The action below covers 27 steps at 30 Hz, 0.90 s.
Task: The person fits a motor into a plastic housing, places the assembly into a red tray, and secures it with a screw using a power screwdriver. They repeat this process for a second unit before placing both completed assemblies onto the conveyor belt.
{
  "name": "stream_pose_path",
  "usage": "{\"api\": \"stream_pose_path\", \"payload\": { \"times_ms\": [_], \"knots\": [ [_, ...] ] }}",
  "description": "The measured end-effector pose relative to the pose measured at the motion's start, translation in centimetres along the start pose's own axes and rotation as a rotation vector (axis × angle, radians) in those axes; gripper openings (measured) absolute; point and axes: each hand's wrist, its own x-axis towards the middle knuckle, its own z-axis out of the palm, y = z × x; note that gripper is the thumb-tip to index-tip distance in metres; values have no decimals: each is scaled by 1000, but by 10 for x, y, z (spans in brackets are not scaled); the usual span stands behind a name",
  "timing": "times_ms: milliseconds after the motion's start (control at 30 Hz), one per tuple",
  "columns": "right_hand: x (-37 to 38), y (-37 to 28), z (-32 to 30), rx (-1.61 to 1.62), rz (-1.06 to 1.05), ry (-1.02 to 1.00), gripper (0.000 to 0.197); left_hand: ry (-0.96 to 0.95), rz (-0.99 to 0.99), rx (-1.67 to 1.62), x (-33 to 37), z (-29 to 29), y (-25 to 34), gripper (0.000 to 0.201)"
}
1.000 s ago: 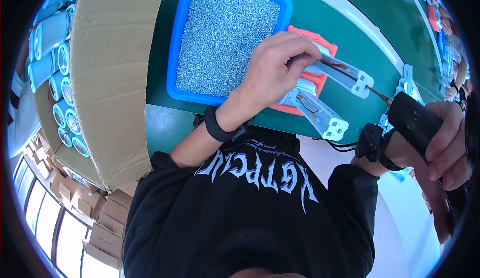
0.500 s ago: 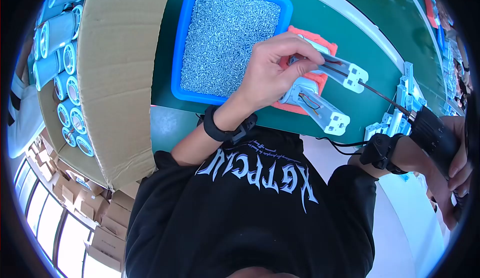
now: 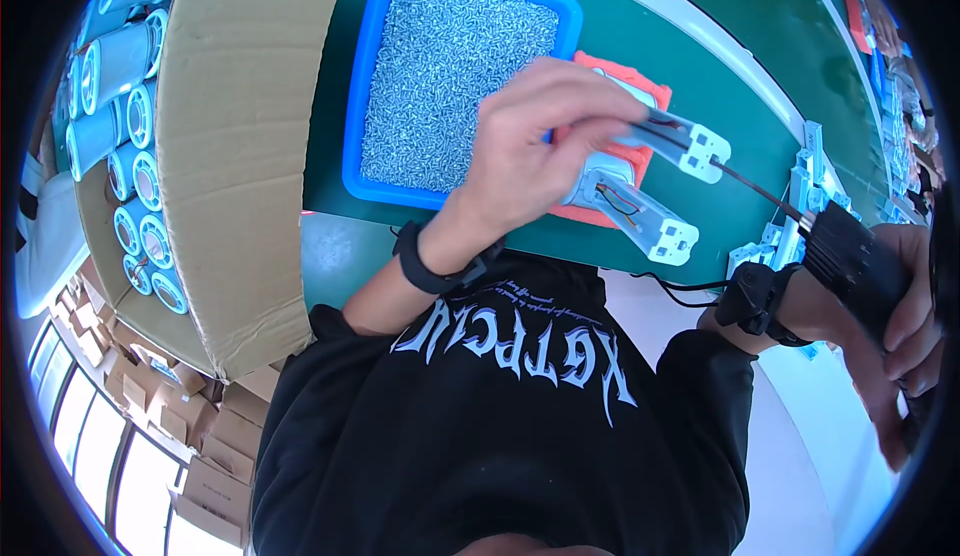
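A green workbench (image 3: pixel 735 116) extended across the workroom, bordered by a pale curved strip. At its left stood a large cardboard box (image 3: pixel 250 156) holding pale cylinders (image 3: pixel 115 66); whether these were finished or waiting could not be told. A blue tray (image 3: pixel 355 126) lay beyond the person's left forearm, filled with small metal screws (image 3: pixel 450 76), an ample supply by appearance. Beside it, an orange-red cloth (image 3: pixel 645 81) supported the upper case (image 3: pixel 665 136) and the lower case (image 3: pixel 635 216), lying side by side with their outer ends projecting past it. The right hand (image 3: pixel 905 296) was wrapped around a black screwdriver (image 3: pixel 850 256). The left hand (image 3: pixel 540 151), well apart from it, had thumb and forefinger gathered on the upper case; anything between the fingertips was hidden. Each case bore a white end plate (image 3: pixel 705 153). The slender bit (image 3: pixel 755 191) reached the upper plate, apparently passing through an opening, so fastening there was judged under way and unfinished. Neither tool nor hand engaged the lower case, whose loose wires (image 3: pixel 620 201) lay exposed; whether its screws were in place could not be determined.
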Motion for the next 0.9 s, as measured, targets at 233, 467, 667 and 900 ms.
{"api": "stream_pose_path", "payload": {
  "times_ms": [233,467,667,900],
  "knots": [
    [-1,7,-2,64,157,-308,65,-372,-297,691,-22,-46,2,14],
    [-12,6,-27,66,83,-288,45,-459,-335,631,-21,-50,-6,1],
    [-2,14,-8,60,120,-310,55,-346,-351,589,-12,-51,-4,3],
    [1,17,0,53,159,-320,72,-223,-424,544,-1,-42,6,7]
  ]
}}
